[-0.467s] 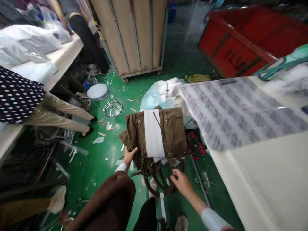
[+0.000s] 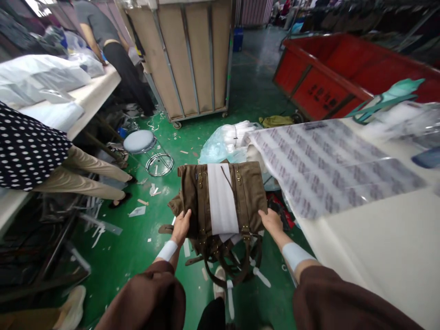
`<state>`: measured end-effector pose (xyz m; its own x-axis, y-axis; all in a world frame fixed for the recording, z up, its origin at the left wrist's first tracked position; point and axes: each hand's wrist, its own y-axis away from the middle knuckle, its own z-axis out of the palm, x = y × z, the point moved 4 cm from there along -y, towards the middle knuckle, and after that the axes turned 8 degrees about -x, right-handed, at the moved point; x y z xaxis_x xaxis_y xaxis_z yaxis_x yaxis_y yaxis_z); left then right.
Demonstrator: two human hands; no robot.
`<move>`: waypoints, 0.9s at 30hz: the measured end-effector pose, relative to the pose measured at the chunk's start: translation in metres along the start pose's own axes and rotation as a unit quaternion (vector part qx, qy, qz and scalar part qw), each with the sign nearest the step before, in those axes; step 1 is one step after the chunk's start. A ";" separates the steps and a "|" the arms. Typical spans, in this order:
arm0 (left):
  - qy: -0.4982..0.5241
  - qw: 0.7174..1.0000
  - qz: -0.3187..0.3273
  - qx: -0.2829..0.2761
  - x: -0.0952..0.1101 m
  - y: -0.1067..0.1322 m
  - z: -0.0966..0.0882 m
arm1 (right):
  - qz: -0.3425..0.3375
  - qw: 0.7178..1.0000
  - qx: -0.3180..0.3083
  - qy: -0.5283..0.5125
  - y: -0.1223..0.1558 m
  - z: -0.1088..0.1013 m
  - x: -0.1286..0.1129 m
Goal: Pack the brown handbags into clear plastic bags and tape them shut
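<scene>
Head cam: our L hand (image 2: 181, 226) & R hand (image 2: 272, 222) w/ grip closed on brown bag (image 2: 253, 195), opp. sides; white strip (image 2: 222, 199) across its middle, bench (image 2: 373, 238) to R.

One head-worn view, forward and down, both hands (image 2: 181, 226) near.
</scene>
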<state>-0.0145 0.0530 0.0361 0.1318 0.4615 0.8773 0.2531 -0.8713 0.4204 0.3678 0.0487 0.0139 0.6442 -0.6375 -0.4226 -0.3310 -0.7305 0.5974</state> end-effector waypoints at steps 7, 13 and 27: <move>0.085 0.991 0.097 0.017 0.109 0.057 -0.055 | -0.141 0.971 0.100 0.164 0.108 -0.094 -0.067; 0.084 0.963 0.230 0.108 0.210 0.127 -0.089 | -0.263 0.933 0.244 0.009 0.233 -0.185 -0.071; -0.231 0.822 0.258 -0.452 0.251 0.240 0.370 | 0.323 0.872 0.365 -0.039 0.382 -0.294 0.321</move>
<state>0.4338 0.0216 0.2716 0.4013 -0.1758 0.8989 -0.7382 -0.6431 0.2038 0.6509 -0.3627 0.3069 0.1199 -0.9679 -0.2208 -0.9769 -0.1547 0.1478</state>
